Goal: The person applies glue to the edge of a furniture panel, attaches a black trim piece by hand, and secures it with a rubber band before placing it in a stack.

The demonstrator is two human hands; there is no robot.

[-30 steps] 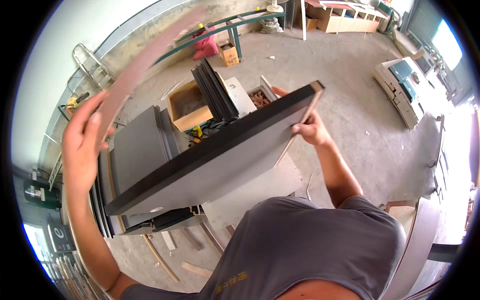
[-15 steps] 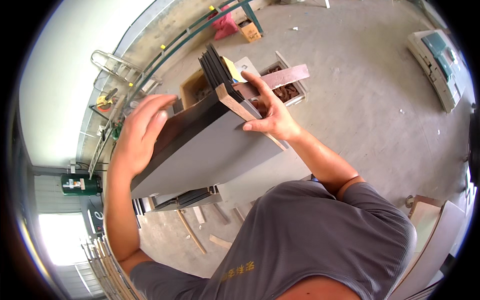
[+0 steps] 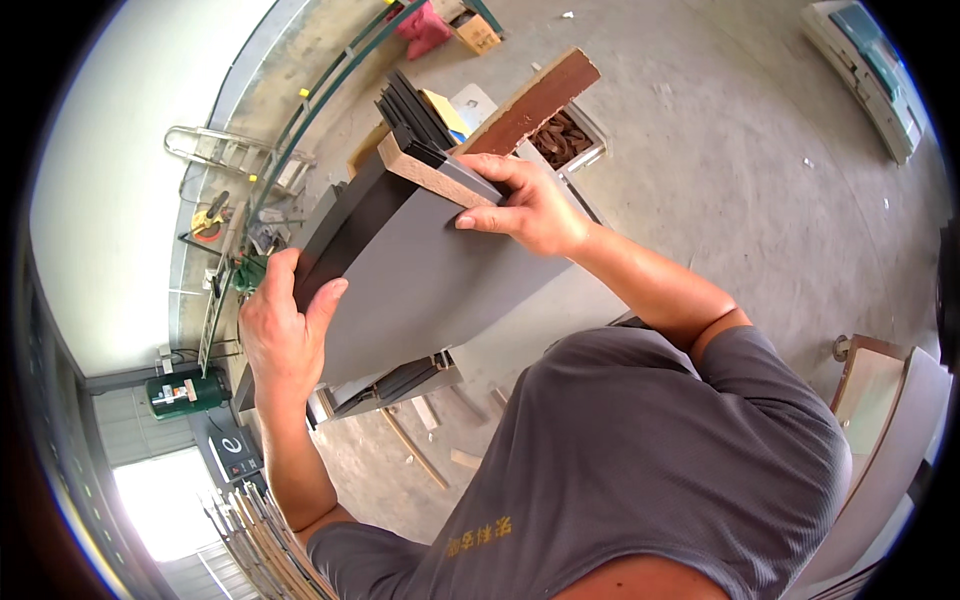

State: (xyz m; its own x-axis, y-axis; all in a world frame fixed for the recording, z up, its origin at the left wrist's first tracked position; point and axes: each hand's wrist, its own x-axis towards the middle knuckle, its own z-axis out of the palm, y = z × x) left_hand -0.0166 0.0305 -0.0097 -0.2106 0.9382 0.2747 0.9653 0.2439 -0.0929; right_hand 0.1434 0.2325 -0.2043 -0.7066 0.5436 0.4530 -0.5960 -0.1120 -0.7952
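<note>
A large grey board (image 3: 430,270) with a dark long edge stands tilted in front of me. Its short upper end shows a bare, wood-coloured edge (image 3: 430,178). My left hand (image 3: 285,325) is closed over the dark edge, thumb on the grey face and fingers behind. At the other end my right hand (image 3: 530,205) pinches the bare edge, thumb on the near face and fingertips over the far side. Just past the right hand, a reddish-brown strip of board (image 3: 535,100) sticks out; what supports it is hidden.
Dark panels (image 3: 410,110) stand stacked beyond the board. A bin of brown scraps (image 3: 565,135) is to their right. Wood offcuts (image 3: 415,450) lie on the floor below, with long rods (image 3: 255,530) at lower left. A green rail (image 3: 330,105) runs along the wall.
My left hand was raised off the board with fingers apart; now it has closed on the dark edge. My right hand has shifted left along with the board's end. The reddish-brown strip appears more steeply angled.
</note>
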